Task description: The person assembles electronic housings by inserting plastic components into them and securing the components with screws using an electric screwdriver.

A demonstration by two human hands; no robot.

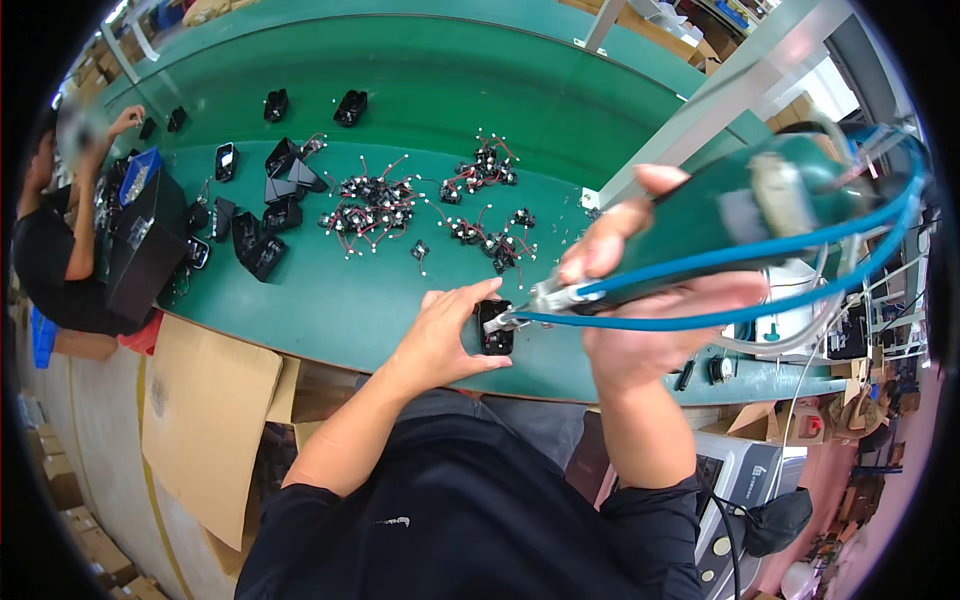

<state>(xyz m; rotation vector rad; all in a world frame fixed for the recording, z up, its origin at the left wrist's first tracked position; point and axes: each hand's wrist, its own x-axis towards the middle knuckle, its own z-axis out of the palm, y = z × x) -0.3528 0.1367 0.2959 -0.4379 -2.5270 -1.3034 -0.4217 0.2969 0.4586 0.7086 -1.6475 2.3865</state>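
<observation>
Within the curved left grip (437,338), seemingly touching it, lies a black housing (496,342).

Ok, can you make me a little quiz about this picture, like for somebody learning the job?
1. Which hand holds the green tool?
2. True or false: the left hand is holding a yellow sponge.
3. What lies in clusters on the middle of the green table?
A) black parts with red wires
B) wooden spoons
C) glass bottles

Key:
1. The right hand.
2. False: its thumb and fingers are around a small black case.
3. A.
</observation>
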